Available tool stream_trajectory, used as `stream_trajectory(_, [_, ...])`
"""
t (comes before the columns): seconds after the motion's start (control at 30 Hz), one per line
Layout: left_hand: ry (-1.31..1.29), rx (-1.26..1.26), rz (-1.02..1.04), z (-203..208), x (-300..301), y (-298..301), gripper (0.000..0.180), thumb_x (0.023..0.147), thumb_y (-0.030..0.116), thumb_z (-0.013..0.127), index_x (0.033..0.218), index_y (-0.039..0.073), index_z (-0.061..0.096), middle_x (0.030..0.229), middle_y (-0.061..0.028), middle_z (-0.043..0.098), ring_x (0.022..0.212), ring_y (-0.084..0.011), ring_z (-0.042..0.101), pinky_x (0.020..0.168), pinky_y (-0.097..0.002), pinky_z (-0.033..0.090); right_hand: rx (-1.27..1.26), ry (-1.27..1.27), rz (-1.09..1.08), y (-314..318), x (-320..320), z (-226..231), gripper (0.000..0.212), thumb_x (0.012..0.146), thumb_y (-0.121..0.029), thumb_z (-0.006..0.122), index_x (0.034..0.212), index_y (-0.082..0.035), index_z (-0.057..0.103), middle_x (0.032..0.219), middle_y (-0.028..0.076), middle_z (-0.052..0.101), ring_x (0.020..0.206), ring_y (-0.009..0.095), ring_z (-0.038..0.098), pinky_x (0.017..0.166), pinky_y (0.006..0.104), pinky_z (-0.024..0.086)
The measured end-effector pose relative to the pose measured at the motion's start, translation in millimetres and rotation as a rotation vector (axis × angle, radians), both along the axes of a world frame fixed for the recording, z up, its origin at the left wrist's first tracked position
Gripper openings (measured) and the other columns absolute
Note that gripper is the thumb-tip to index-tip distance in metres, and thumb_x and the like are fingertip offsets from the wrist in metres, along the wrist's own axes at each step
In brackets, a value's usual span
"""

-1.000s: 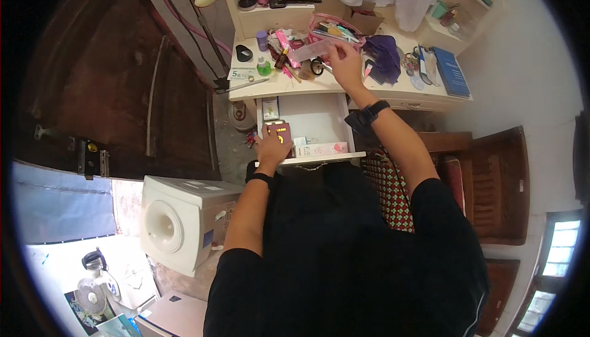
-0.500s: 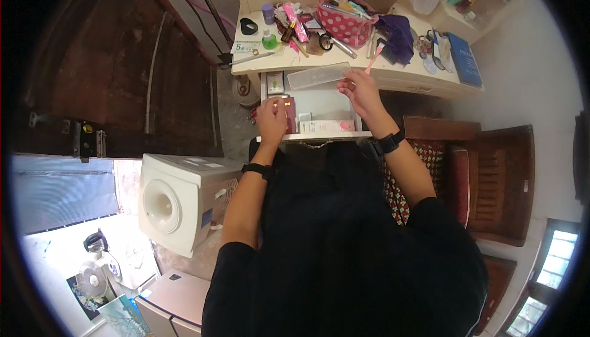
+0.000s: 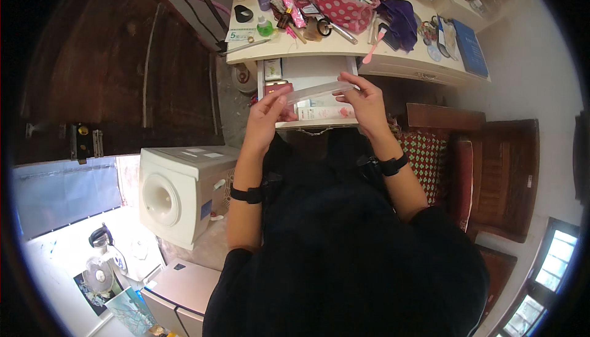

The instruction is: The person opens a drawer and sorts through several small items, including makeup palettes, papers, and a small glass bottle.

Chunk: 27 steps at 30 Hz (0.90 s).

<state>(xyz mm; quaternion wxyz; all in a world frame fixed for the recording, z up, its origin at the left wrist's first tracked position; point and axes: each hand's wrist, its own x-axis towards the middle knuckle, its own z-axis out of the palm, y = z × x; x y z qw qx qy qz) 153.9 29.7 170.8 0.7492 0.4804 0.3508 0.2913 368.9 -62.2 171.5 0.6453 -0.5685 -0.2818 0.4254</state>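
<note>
A long, clear plastic box (image 3: 319, 92) is held between my two hands above a pulled-out drawer. My left hand (image 3: 268, 114) grips its left end, and my right hand (image 3: 365, 100) pinches the right end with thumb and fingers. In the drawer (image 3: 313, 66) below lie a dark red box (image 3: 278, 89) near my left hand, a white and pink carton (image 3: 324, 113) along the front, and a small white and green box (image 3: 273, 69) at the back left. The clear box covers part of the drawer's contents.
On the cream desktop (image 3: 295, 50) behind the drawer stand a pink polka-dot bag (image 3: 344, 14), a green bottle (image 3: 264, 26) and a purple cloth (image 3: 399, 23). A pink brush (image 3: 374, 47) overhangs the front edge. A wooden chair (image 3: 498, 180) is at my right, a white appliance (image 3: 178, 192) at my left.
The clear box has come down and nearer to me, turned edge-on. My left hand has left the dark red box and taken the clear box's left end.
</note>
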Motion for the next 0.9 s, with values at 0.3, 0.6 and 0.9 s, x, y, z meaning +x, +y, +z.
stream_trajectory(0.3, [-0.023, 0.052, -0.016, -36.1, 18.6, 4.2, 0.041, 0.091, 0.002, 0.055, 0.131, 0.000, 0.049, 0.113, -0.0096, 0.064, 0.086, -0.0147, 0.064, 0.076, -0.0256, 0.053, -0.004, -0.526, 0.073, -21.2, 18.6, -34.6, 0.042, 0.084, 0.005, 0.053, 0.126, -0.001, 0.056, 0.119, 0.011, 0.059, 0.089, 0.013, 0.060, 0.074, 0.0256, 0.056])
stream_trajectory(0.6, [0.417, 0.476, -0.119, -141.1, 49.7, 20.5, 0.040, 0.083, 0.004, 0.062, 0.121, 0.000, 0.055, 0.100, -0.0129, 0.066, 0.073, -0.0151, 0.066, 0.062, -0.0274, 0.051, -0.226, -0.608, 0.029, -2.3, 37.1, -123.0, 0.039, 0.077, -0.003, 0.058, 0.115, -0.004, 0.064, 0.100, 0.017, 0.067, 0.072, 0.022, 0.065, 0.068, 0.0317, 0.053])
stream_trajectory(0.9, [0.725, 0.562, -0.234, -122.5, 47.1, 9.1, 0.058, 0.068, 0.019, 0.080, 0.120, 0.012, 0.056, 0.104, -0.0148, 0.065, 0.094, -0.0309, 0.064, 0.083, -0.0379, 0.051, -0.321, -0.835, 0.168, -7.4, 32.4, -138.1, 0.038, 0.080, -0.013, 0.064, 0.118, -0.010, 0.064, 0.090, 0.011, 0.067, 0.070, 0.019, 0.067, 0.066, 0.0304, 0.052])
